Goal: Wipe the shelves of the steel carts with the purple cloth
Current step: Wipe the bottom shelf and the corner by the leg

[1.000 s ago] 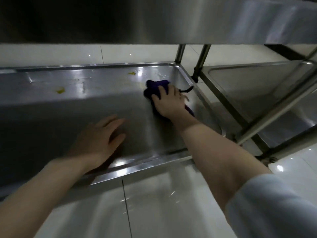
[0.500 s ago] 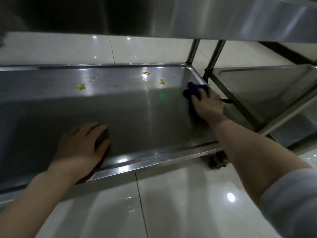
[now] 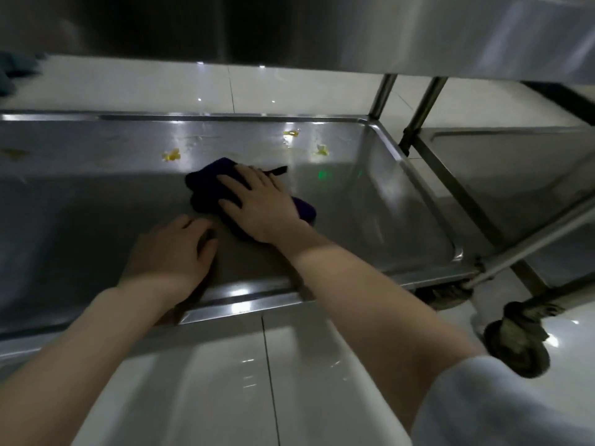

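Here our right hand (image 3: 257, 207) presses flat, fingers spread, on the purple cloth (image 3: 209, 185) at mid-frame on the bottom shelf (image 3: 370, 204). Our left hand (image 3: 170, 252) rests open, just beside. Yellow scraps (image 3: 171, 155) dot the shelf above the cloth.

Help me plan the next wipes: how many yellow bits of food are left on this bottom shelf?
3 clear ones: one just left of the purple cloth, one near the back wall, one right of it. A dull smear far left may be another; the hands could hide more.
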`<state>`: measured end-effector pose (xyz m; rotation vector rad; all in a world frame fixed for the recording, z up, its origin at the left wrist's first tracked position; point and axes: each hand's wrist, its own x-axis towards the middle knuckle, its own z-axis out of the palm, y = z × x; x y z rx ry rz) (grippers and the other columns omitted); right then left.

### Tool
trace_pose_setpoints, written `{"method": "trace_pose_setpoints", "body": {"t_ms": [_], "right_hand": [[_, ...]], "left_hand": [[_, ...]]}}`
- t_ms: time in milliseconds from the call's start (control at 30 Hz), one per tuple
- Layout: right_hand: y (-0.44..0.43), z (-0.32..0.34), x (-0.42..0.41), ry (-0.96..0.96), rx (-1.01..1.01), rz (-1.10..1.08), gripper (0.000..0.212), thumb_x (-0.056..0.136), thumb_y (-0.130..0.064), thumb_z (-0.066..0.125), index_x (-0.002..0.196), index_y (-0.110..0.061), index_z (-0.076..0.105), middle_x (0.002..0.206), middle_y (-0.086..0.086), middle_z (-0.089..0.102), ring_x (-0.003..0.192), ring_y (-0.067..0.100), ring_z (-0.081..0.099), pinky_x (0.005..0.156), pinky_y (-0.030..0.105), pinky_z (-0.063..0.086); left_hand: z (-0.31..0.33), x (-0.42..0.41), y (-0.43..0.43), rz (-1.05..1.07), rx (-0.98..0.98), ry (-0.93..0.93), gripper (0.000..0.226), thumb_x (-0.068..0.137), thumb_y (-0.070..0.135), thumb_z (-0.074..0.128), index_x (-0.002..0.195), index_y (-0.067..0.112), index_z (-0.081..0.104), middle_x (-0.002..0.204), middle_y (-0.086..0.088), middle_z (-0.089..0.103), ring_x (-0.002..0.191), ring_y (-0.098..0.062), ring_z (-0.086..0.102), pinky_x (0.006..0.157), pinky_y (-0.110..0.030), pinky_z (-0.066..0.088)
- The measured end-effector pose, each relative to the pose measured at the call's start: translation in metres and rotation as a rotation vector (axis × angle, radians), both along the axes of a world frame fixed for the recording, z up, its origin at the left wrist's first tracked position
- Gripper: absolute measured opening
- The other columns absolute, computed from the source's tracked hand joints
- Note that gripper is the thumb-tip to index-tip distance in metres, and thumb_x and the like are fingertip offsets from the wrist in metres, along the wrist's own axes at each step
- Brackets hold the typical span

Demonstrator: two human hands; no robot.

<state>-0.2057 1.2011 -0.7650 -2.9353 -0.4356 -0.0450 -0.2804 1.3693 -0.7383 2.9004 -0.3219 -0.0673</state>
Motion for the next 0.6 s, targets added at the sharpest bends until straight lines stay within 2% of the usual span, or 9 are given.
{"method": "trace_pose_setpoints", "body": {"t_ms": [100,200,267,300,400,500,600], "right_hand": [[-0.092,0.003,-0.016,-0.073,-0.042,-0.315,0.054,0.102,-0.05,0.031,0.152,-0.031,0.027,0.16,0.004,0.021,0.145,0.025,0.022,0.118,0.04,0.015],[-0.198,0.011,-0.048,-0.004,0.011,-0.733,0.056,0.101,-0.05,0.03,0.152,-0.026,0.025,0.16,0.011,0.017,0.145,0.031,0.019,0.117,0.049,0.016],[-0.22,0.015,-0.064,0.054,0.036,-0.928,0.059,0.1,-0.051,0.03,0.152,-0.024,0.025,0.16,0.013,0.013,0.146,0.034,0.013,0.118,0.051,0.011],[-0.214,0.014,-0.065,0.061,0.039,-0.957,0.059,0.1,-0.05,0.03,0.152,-0.023,0.024,0.16,0.014,0.012,0.147,0.035,0.01,0.119,0.051,0.008],[-0.144,0.012,-0.054,0.014,0.023,-0.796,0.056,0.101,-0.047,0.031,0.151,-0.022,0.027,0.16,0.014,0.014,0.147,0.034,0.01,0.119,0.049,0.01],[-0.042,0.001,-0.06,-0.059,-0.001,-0.403,0.055,0.098,-0.05,0.037,0.148,-0.026,0.034,0.158,0.009,0.023,0.145,0.03,0.02,0.116,0.043,0.017],[0.023,-0.01,-0.1,-0.004,0.084,-0.017,0.057,0.094,-0.051,0.043,0.148,-0.033,0.036,0.159,0.004,0.024,0.146,0.027,0.017,0.116,0.042,0.012]], "left_hand": [[0.003,0.002,-0.007,0.027,-0.015,0.012,0.045,0.095,0.044,0.042,0.134,0.024,0.048,0.129,-0.01,0.053,0.114,-0.034,0.052,0.095,-0.044,0.043],[0.002,0.0,-0.021,-0.05,-0.102,0.022,0.046,0.094,0.041,0.046,0.137,0.024,0.046,0.138,-0.007,0.048,0.122,-0.031,0.048,0.1,-0.042,0.041],[-0.002,-0.004,-0.031,-0.139,-0.129,0.049,0.045,0.095,0.04,0.046,0.137,0.026,0.045,0.141,-0.002,0.045,0.124,-0.027,0.046,0.102,-0.041,0.039],[-0.003,-0.006,-0.034,-0.165,-0.133,0.06,0.045,0.095,0.039,0.046,0.138,0.027,0.044,0.141,-0.001,0.045,0.124,-0.027,0.046,0.102,-0.042,0.039],[-0.001,-0.006,-0.031,-0.141,-0.152,0.029,0.044,0.095,0.035,0.046,0.138,0.025,0.045,0.139,-0.006,0.048,0.122,-0.031,0.048,0.101,-0.042,0.04],[0.004,-0.001,-0.015,-0.009,-0.186,-0.111,0.044,0.095,0.025,0.048,0.138,0.019,0.046,0.133,-0.017,0.053,0.115,-0.04,0.051,0.094,-0.043,0.042],[0.003,0.0,0.005,0.035,-0.198,-0.132,0.044,0.094,0.019,0.05,0.137,0.016,0.047,0.133,-0.019,0.053,0.115,-0.042,0.05,0.092,-0.046,0.042]]}}
